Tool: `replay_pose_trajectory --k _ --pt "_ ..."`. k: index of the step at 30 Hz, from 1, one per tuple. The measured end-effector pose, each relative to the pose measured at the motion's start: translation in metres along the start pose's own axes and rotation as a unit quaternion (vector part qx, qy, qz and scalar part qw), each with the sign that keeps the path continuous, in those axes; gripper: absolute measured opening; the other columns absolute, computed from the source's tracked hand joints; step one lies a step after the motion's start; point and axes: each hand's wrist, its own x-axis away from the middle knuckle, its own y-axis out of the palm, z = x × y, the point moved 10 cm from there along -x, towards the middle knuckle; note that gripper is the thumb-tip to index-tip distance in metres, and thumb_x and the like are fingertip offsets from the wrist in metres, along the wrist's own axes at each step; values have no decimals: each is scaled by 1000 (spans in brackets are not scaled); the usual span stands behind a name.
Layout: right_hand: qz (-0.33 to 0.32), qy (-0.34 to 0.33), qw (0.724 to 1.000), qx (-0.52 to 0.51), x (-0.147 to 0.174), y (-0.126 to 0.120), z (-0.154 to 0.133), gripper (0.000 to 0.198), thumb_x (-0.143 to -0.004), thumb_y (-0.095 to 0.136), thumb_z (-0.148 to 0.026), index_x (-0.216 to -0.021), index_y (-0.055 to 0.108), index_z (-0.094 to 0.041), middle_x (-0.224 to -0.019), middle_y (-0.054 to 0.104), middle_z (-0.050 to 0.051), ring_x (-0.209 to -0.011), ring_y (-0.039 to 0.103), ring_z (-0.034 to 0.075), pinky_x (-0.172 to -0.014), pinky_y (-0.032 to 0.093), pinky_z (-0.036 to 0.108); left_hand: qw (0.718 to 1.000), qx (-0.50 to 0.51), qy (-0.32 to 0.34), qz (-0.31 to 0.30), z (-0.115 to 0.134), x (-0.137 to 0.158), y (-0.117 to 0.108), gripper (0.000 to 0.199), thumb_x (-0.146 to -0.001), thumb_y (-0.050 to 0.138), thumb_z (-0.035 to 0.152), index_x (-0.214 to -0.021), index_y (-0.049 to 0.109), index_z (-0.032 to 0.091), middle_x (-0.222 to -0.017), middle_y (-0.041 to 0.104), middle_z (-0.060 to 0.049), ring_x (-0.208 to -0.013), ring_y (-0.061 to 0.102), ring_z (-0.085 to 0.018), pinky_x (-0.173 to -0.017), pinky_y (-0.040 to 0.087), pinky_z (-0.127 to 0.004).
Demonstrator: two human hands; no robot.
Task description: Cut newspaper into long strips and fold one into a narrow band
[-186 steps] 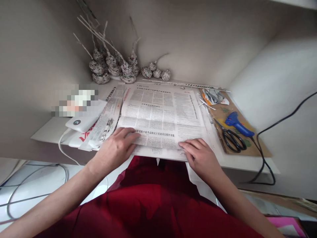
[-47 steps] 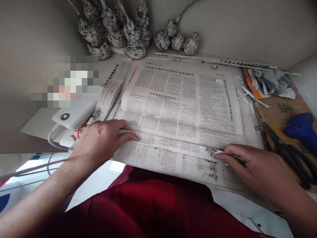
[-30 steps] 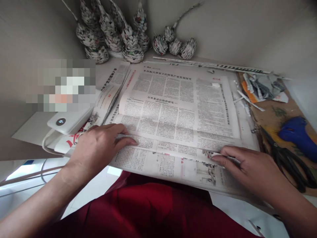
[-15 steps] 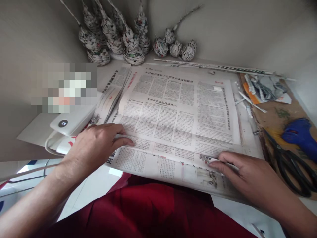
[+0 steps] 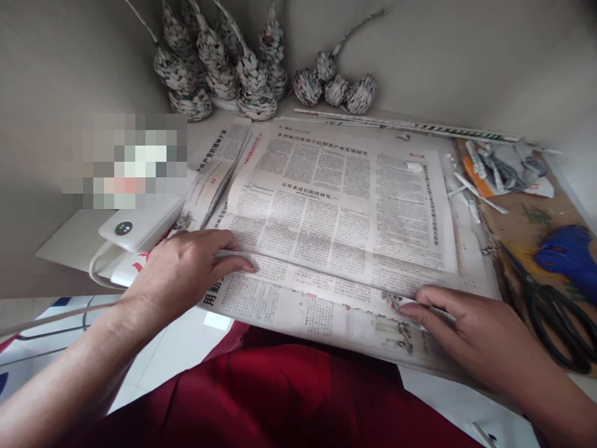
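Note:
A printed newspaper sheet [image 5: 308, 218] lies flat on other newspapers, its near edge turned up into a narrow folded strip. At the strip's left end, my left hand [image 5: 196, 258] pinches the fold between thumb and fingers. The right end is gripped the same way by my right hand [image 5: 448, 311], thumb on the near side and forefinger behind. Between the two hands the strip runs nearly straight, slanting slightly down to the right. Below it shows another newspaper page [image 5: 317, 314] along the table's front edge.
Several woven paper gourds [image 5: 256, 87] stand along the back wall beside smaller woven balls [image 5: 361, 93]. Thin paper sticks [image 5: 420, 126] lie behind the sheet. To the right are black scissors [image 5: 555, 317], a blue glue gun [image 5: 566, 255] and paper scraps [image 5: 506, 165]. A white device [image 5: 142, 224] sits left.
The whole view has shifted slightly. Both hands keep their hold on the strip, which now looks a little flatter and more sharply creased. Green lights show on the white device.

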Motion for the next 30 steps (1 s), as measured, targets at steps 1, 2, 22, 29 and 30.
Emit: replay_pose_trajectory --k 1,2,22,29,30 --pt "2 0 1000 0 1 -1 0 54 -102 42 -61 -63 51 -25 -47 55 -4 -39 54 14 -42 36 25 1000 1 7 -2 1 0 1 35 -93 55 63 -83 65 31 -78 73 -1 -73 68 -26 -65 45 -39" --pt "4 0 1000 1 1 -1 0 54 -102 41 -61 -63 51 -25 -48 55 -4 -39 54 14 -42 36 25 1000 1 12 -1 2 1 1 37 -94 53 64 -83 64 30 -79 73 -2 -75 68 -26 -66 45 -39" --pt "-24 -12 999 35 3 6 5 52 -103 41 -60 -67 49 -25 -50 53 -5 -44 54 15 -49 33 27 993 -98 -12 -60 2 -7 7 37 -94 51 62 -90 65 27 -85 75 -6 -79 70 -31 -66 43 -39" --pt "-11 -19 999 30 2 6 3 53 -104 39 -60 -68 50 -24 -51 56 -4 -45 57 15 -48 34 27 993 -104 -5 -50 2 -9 9 36 -94 52 61 -92 65 27 -85 74 -5 -77 69 -30 -65 43 -38" --pt "-9 -19 999 32 2 6 3 52 -104 39 -60 -68 52 -24 -52 57 -4 -46 58 16 -49 35 27 993 -99 -12 -56 1 -9 10 36 -94 52 61 -92 66 28 -85 74 -5 -77 69 -30 -65 43 -38"
